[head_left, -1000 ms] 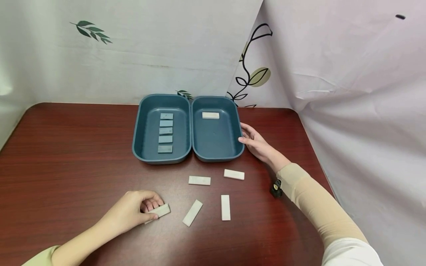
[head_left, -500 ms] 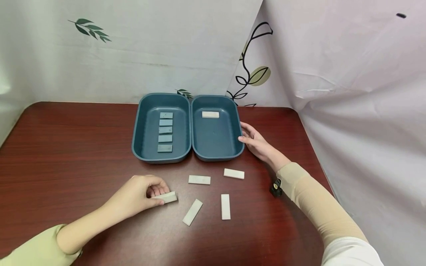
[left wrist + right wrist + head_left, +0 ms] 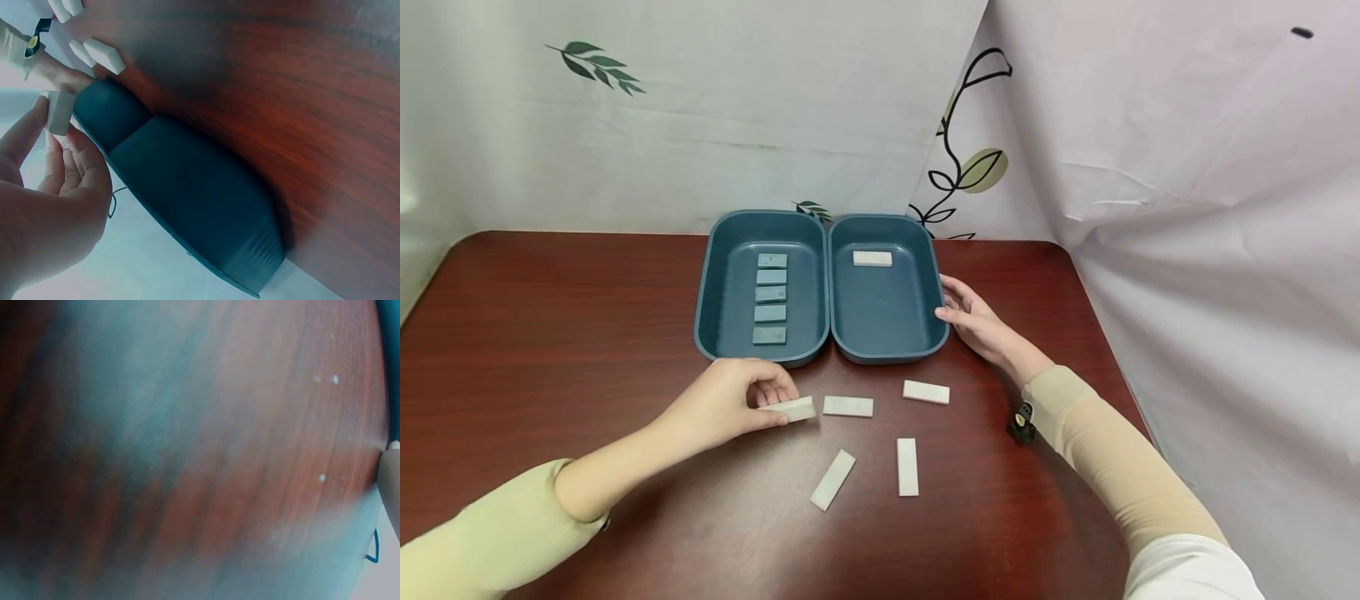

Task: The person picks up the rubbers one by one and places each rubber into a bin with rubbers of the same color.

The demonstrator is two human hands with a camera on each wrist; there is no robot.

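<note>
Above the red-brown table (image 3: 587, 333), the left hand (image 3: 722, 402) pinches firmly one pale, flat rectangular block (image 3: 799, 408); the right hand (image 3: 976, 323) grips one blue tray (image 3: 887, 329).

An off-white oblong block (image 3: 797, 408) is pinched between the thumb and fingers of the left hand (image 3: 733, 406), its length running roughly left to right, the right end angled slightly far. The right blue box (image 3: 887, 321), open-topped and round-cornered, stands upright at the table's (image 3: 587, 317) far side, its right wall touched by the right hand (image 3: 979, 325).
</note>
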